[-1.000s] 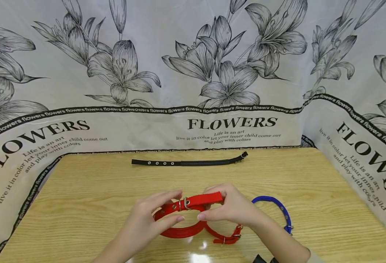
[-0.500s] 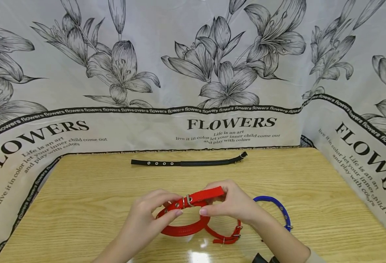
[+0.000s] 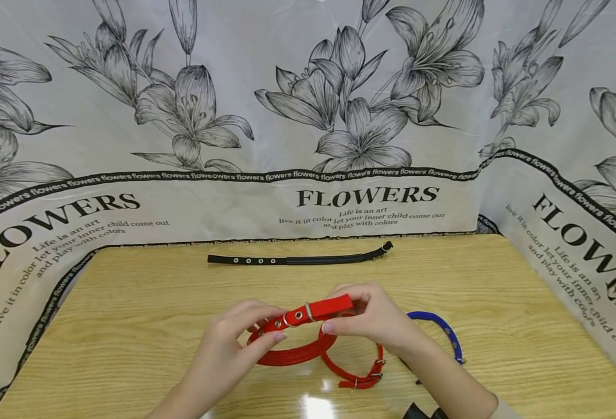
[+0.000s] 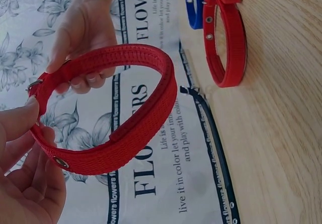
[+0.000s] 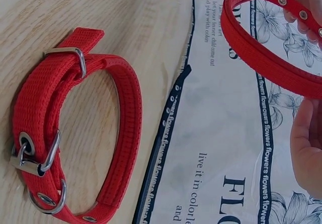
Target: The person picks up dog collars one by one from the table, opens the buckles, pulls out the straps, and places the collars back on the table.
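Observation:
In the head view, a red collar (image 3: 297,353) forms a loop held above the table by both hands. My left hand (image 3: 229,340) pinches the eyelet side of its strap, thumb in front and fingers behind. My right hand (image 3: 373,320) grips the other side beside the strap's loose end. A metal buckle frame (image 3: 310,312) and a ring sit around the strap, with an eyelet showing between them. The left wrist view shows the loop's stitched inner lining, my left hand (image 4: 35,183) at lower left and my right hand (image 4: 88,38) above.
A smaller red collar (image 3: 347,375), buckled into a loop, lies on the wooden table (image 3: 130,326) behind the held one. Farther right is a blue collar (image 3: 436,320), partly covered by my right forearm. A black collar (image 3: 324,261) stretches straight near the back edge, before a flower-printed cloth (image 3: 224,209).
Both hands have lifted the red collar slightly. The buckle frame has shifted right along the strap, away from the ring, and an eyelet now shows between them.

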A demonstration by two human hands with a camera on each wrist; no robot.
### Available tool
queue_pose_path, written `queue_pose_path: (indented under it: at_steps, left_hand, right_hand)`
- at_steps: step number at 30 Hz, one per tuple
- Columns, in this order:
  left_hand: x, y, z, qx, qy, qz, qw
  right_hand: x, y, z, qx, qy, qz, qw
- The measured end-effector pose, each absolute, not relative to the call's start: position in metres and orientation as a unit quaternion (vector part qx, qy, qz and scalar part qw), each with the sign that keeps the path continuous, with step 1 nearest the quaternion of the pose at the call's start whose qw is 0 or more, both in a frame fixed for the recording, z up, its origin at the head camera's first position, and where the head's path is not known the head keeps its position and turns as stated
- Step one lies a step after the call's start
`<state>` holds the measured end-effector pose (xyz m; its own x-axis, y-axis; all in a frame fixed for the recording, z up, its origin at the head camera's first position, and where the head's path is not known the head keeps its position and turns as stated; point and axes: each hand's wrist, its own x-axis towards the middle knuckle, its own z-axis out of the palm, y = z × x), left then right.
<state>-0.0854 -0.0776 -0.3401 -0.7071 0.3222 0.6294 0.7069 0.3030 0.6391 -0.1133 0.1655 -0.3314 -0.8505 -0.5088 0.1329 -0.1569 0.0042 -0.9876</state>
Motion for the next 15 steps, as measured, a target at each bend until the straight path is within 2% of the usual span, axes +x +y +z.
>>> queue_pose_path:
  at_steps: [10,15]
  left_hand:
    - [-0.0853,-0.081,-0.3398,-0.336,-0.78,-0.488,0.201]
    - [-0.0842,-0.0819,-0.3381,-0.336,-0.788,-0.483,0.182]
  right_hand:
    - [-0.1106,0.1709,-0.3281,-0.228,0.722,-0.641,0.122]
    - [-0.1107,0.1713,-0.3248,-0.258,0.726,-0.628,0.111]
